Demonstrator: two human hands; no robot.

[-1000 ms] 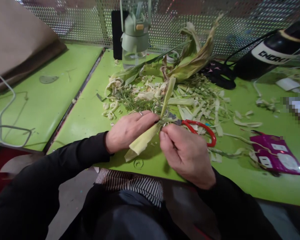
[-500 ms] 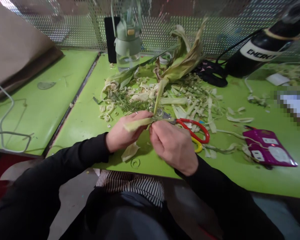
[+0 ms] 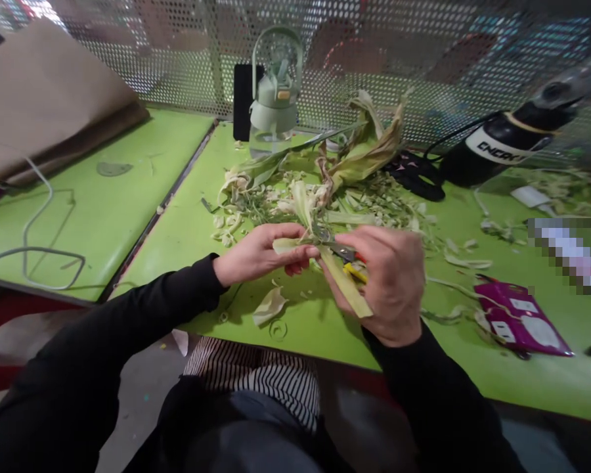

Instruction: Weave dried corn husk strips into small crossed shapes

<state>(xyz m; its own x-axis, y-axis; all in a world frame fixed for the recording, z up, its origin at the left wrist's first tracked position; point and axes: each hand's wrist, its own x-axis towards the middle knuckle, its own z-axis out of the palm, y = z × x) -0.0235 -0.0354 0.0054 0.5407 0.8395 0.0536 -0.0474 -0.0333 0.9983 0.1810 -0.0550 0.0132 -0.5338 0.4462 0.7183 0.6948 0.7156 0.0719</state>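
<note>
Pale green corn husk strips (image 3: pixel 303 205) are bunched at a knot, where my left hand (image 3: pixel 263 255) pinches them between thumb and fingers. One long strip (image 3: pixel 347 289) of husk hangs from the bunch toward the lower right, in front of my right palm. My right hand (image 3: pixel 387 279) is closed around the handles of a pair of scissors (image 3: pixel 356 272), red and yellow and partly hidden by the fingers. The metal blades lie close beside the knot. Behind the hands lie a larger dried corn husk (image 3: pixel 359 167) and a heap of husk scraps (image 3: pixel 276 197).
A water bottle (image 3: pixel 273 115) and a dark phone-like slab (image 3: pixel 243 102) stand at the back against the perforated metal screen (image 3: pixel 177 72). On the right are a black tool marked ENERGY (image 3: pixel 492 144) and a purple power strip (image 3: pixel 522 315). Brown paper (image 3: pixel 54 105) covers the far left.
My right hand has let go of the husk bunch, moved right and taken hold of the scissors that lay on the table. My left hand keeps the bunch. The view has shifted slightly.
</note>
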